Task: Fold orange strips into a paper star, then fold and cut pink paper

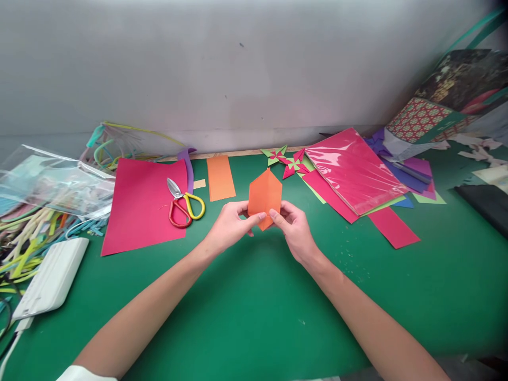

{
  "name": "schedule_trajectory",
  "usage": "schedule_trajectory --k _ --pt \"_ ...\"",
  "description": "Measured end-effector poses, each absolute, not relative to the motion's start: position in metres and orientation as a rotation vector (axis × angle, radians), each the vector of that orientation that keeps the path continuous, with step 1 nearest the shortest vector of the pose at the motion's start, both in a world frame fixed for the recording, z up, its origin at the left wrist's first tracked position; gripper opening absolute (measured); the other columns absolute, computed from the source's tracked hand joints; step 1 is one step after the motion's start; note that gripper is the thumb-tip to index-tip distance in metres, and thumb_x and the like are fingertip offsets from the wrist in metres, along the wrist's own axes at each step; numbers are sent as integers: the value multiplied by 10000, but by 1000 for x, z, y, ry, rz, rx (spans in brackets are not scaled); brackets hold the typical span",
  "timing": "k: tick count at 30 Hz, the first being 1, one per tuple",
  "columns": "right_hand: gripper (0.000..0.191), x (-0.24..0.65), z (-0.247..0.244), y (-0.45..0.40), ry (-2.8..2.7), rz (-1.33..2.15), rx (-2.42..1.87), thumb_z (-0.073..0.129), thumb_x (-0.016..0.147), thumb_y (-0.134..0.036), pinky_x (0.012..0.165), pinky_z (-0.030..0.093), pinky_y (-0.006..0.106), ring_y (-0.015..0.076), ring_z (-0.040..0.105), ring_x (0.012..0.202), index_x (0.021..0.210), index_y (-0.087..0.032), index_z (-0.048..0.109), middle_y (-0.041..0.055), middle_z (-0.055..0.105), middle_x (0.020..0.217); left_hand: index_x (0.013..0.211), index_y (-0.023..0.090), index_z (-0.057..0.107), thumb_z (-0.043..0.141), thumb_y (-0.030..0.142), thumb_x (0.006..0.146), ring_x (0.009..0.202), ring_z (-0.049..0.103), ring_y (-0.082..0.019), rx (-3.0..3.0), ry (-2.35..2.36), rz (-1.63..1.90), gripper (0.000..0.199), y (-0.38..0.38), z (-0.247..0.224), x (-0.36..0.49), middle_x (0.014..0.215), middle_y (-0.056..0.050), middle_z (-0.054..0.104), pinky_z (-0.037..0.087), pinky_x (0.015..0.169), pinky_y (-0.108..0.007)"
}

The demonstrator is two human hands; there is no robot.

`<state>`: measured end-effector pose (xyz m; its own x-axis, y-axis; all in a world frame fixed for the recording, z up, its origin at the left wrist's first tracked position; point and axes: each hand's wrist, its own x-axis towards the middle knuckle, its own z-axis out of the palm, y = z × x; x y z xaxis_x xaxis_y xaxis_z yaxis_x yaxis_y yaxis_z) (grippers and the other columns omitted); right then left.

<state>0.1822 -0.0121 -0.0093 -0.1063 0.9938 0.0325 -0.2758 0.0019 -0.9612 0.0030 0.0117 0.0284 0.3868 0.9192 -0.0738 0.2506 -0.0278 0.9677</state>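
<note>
A folded orange paper [265,191] with pointed top and bottom ends is held upright above the green table. My left hand [234,222] pinches its lower left side, thumb in front and fingers behind. On the lower right side, my right hand [292,225] grips it the same way, the two thumbs close together near the bottom point. Behind and to the left lies a flat orange paper strip [221,178]. Scissors [183,203] with one red and one yellow handle rest on a red paper sheet [138,206]. Folded red and green paper stars [292,164] lie behind my right hand.
Wrapped pink-red paper [355,169] sits on coloured sheets at the right, near a red strip [394,227]. A white power bank [53,275] with a cable and tangled coloured strips [27,248] fill the left. A grey wall [238,69] bounds the green table [254,317] behind.
</note>
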Motion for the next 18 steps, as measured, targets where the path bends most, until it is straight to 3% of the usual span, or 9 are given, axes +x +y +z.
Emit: schedule_trajectory --k 7,18 --pt "253 182 -11 -12 -1060 1341 -976 765 879 -452 814 588 368 232 699 897 980 -220 773 70 767 993 1143 125 750 682 430 892 732 594 -159 1447 1068 788 401 10 15 8 936 -88 715 532 480 -228" --pt "303 182 -14 -11 -934 1415 -982 798 832 -492 818 569 376 231 694 855 893 -199 752 76 762 927 1099 125 747 742 472 847 724 583 -144 1328 1043 865 428 6 8 14 978 -94 717 502 482 -218"
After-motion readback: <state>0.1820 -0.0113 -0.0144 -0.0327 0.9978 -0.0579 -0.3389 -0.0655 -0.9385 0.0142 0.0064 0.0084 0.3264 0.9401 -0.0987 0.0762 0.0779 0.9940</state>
